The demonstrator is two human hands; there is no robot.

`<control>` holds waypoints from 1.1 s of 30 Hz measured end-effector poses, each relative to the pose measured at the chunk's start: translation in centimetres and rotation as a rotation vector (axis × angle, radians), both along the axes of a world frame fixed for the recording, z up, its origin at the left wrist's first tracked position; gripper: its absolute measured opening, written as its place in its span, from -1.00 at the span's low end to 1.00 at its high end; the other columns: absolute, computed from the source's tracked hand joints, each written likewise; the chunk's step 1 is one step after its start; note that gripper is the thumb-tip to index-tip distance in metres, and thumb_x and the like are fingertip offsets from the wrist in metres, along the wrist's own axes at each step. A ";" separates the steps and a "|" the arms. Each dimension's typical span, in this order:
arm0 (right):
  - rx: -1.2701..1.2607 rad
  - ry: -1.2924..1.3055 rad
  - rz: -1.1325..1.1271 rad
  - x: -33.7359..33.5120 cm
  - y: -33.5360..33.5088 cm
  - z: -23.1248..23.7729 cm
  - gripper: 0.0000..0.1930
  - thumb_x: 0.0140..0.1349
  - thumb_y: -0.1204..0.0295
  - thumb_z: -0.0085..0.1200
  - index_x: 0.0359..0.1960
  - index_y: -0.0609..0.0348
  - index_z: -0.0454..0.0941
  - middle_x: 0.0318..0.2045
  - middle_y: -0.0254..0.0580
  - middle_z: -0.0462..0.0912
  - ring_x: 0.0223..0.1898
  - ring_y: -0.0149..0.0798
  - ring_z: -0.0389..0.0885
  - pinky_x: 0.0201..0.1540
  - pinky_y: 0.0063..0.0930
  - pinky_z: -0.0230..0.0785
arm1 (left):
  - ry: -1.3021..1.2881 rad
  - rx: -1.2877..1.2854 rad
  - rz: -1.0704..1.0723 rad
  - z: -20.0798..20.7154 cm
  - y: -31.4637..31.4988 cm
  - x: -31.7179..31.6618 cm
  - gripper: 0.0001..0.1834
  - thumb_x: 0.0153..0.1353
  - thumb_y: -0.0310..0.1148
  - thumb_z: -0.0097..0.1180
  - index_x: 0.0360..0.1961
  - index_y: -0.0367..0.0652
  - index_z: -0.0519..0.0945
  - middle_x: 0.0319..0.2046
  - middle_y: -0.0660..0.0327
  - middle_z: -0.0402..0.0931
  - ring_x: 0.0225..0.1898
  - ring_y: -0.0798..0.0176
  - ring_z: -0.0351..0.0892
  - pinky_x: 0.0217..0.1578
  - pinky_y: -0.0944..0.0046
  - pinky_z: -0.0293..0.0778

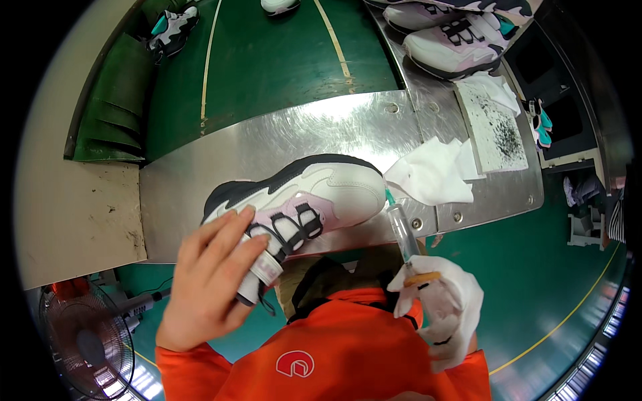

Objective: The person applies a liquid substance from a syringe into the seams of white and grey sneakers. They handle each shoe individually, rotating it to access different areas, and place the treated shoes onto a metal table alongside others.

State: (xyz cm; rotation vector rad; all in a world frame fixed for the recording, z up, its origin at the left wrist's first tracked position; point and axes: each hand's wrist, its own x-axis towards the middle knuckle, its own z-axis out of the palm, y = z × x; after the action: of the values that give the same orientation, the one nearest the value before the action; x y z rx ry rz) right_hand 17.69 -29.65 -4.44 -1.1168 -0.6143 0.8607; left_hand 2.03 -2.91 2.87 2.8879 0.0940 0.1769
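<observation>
A white, pink and black sneaker (pixel 334 190) is tipped on its side over the metal bench, its dark sole edge facing away from me. My bare left hand (pixel 210 277) grips it around the ankle end, fingers across the upper near the black laces. In my right hand (pixel 441 304), which wears a white glove, is a clear syringe (pixel 402 230) with a green tip. That tip meets the toe of the sneaker where the upper joins the sole. Gloved fingers wrap the syringe's rear end by its tan flange.
A crumpled white cloth (pixel 435 170) lies beside the toe. Behind it is a white board with black smudges (pixel 495 127). More sneakers (pixel 458 47) are piled at the far right. A green conveyor belt (pixel 274 60) runs beyond the metal bench (pixel 180 194). A fan (pixel 87 341) stands at lower left.
</observation>
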 end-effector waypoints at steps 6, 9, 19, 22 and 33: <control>-0.045 -0.018 0.202 1.3 0.6 -3.8 -0.06 -0.47 0.47 0.47 0.15 0.38 0.37 -0.36 -0.25 0.57 -0.62 -0.49 0.35 -0.36 -0.61 0.39 | 0.097 -0.162 0.006 1.3 3.2 3.8 -0.39 -0.19 -0.30 0.39 -0.04 -0.26 0.54 0.05 -0.09 0.54 -0.05 -0.15 0.53 0.00 0.06 0.40; 0.191 -0.154 0.154 1.2 2.2 -7.6 -0.08 -0.38 0.46 0.48 0.18 0.35 0.34 -0.51 -0.34 0.50 -0.63 -0.52 0.36 -0.41 -0.66 0.32 | 0.139 -0.243 0.021 1.2 4.8 5.3 -0.36 -0.20 -0.21 0.41 -0.05 -0.27 0.55 0.00 -0.10 0.57 -0.08 -0.09 0.56 -0.03 0.09 0.40; 0.343 -0.274 0.052 1.7 4.1 -10.1 -0.17 -0.27 0.51 0.42 0.16 0.37 0.34 -0.64 -0.41 0.38 -0.67 -0.47 0.36 -0.50 -0.60 0.31 | 0.285 -0.489 0.103 0.8 7.5 7.9 -0.31 -0.30 -0.24 0.42 -0.04 -0.29 0.57 0.02 -0.11 0.54 0.02 -0.01 0.55 0.08 0.12 0.37; 0.371 -0.334 -0.013 1.6 4.6 -10.6 -0.19 -0.26 0.50 0.40 0.15 0.39 0.35 -0.62 -0.41 0.38 -0.66 -0.47 0.35 -0.49 -0.58 0.31 | 0.318 -0.484 0.102 1.1 7.5 8.3 -0.30 -0.30 -0.26 0.42 -0.02 -0.28 0.56 0.04 -0.12 0.53 0.04 0.00 0.54 0.08 0.14 0.38; 0.171 0.083 0.217 0.9 2.1 -10.9 -0.06 -0.37 0.44 0.47 0.21 0.31 0.34 -0.24 -0.29 0.52 -0.48 -0.49 0.39 -0.33 -0.59 0.36 | 0.652 -0.617 -0.167 2.3 9.5 17.2 -0.03 0.04 0.29 0.27 0.25 -0.30 0.42 0.23 0.04 0.42 0.25 0.13 0.39 0.25 0.11 0.26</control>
State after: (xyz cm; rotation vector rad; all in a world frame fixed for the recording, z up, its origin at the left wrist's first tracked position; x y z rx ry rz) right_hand 18.55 -27.59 -15.37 -0.8660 -0.7349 1.0159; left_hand 19.18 6.62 5.12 2.2101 0.0147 -0.7004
